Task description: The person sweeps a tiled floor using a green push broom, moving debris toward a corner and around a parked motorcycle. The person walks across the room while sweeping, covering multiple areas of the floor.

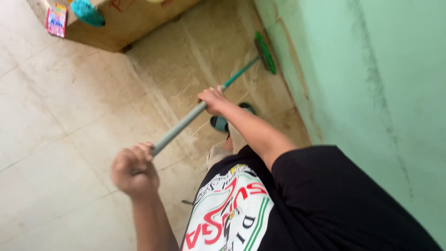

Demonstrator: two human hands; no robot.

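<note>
Left hand [134, 171] fisted round the top end of the broom [204, 104]. Right hand [213, 100] clamped midway down the handle. Green brush head down on the floor [69, 116], against the green wall [371, 93].

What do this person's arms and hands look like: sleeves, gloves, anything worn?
Both hands, left hand and right hand, are bare: no gloves, rings or watch visible. Forearms are uncovered. The right arm comes out of a short black sleeve of a printed T-shirt.
</note>
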